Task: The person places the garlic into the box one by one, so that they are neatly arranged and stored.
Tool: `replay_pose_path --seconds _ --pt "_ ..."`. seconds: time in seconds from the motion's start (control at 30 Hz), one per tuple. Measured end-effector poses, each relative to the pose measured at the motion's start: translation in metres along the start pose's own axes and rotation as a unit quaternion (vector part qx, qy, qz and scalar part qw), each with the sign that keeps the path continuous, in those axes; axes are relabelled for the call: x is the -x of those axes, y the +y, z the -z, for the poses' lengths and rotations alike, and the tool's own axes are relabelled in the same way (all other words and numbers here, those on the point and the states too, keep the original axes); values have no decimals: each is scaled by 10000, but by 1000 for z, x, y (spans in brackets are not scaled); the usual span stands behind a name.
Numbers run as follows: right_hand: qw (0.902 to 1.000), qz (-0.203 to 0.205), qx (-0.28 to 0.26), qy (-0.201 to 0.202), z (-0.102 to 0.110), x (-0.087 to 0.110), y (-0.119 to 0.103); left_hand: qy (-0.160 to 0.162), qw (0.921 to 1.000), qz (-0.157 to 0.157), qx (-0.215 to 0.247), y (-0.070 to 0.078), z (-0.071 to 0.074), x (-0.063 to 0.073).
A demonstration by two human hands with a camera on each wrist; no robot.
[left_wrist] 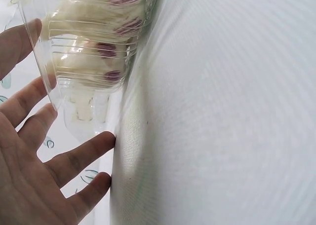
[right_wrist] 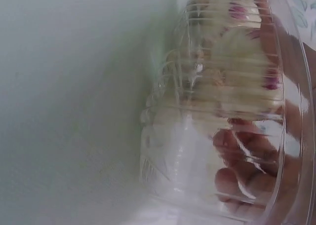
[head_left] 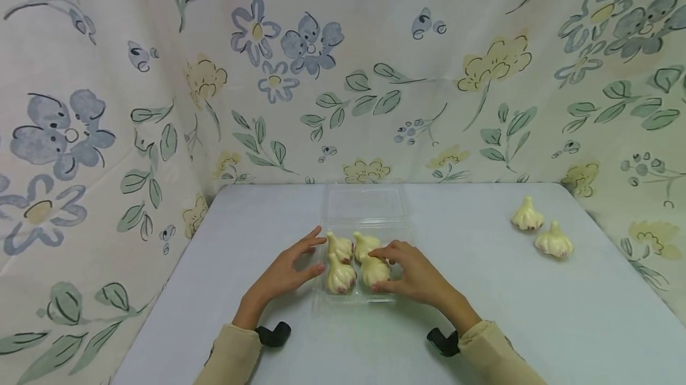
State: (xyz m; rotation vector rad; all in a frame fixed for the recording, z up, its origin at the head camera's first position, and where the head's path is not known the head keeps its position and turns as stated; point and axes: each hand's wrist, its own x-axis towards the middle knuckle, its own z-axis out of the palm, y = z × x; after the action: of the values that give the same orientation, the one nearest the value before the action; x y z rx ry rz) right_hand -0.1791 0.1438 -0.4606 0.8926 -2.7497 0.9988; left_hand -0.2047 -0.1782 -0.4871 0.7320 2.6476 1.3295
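Floral cloth [head_left: 364,75] behind and on both sides of a white worktop [head_left: 455,224]. At left, a beige sleeve [head_left: 233,352] and the left hand [head_left: 284,271], fingers spread and apart, tips at the left rim of a clear box [head_left: 317,297]. Beyond the box, its lid [head_left: 366,202], folded open. Within the box, a left column of 2 garlic bulbs [head_left: 341,278], then a right column of 2: a far bulb [head_left: 365,244] and a near bulb [head_left: 375,272]. Around that near bulb, the right hand [head_left: 420,275], thumb and fingers clamped on it; contact with the box floor impossible to tell. Well apart, far right, 2 loose bulbs [head_left: 554,241], just beside each other.
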Motion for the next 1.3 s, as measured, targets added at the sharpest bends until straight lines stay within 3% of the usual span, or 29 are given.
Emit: replay_pose_path --seconds 0.4,0.93,1.3 --pt "9984 -85 496 -250 -5 -3 0 -6 10000 76 -5 3 0 1" --pt "9973 -348 343 -553 -5 -6 0 4 9999 153 -34 4 0 1" --pt "9974 -288 321 -580 -3 -6 0 -4 9998 195 -60 2 0 0"
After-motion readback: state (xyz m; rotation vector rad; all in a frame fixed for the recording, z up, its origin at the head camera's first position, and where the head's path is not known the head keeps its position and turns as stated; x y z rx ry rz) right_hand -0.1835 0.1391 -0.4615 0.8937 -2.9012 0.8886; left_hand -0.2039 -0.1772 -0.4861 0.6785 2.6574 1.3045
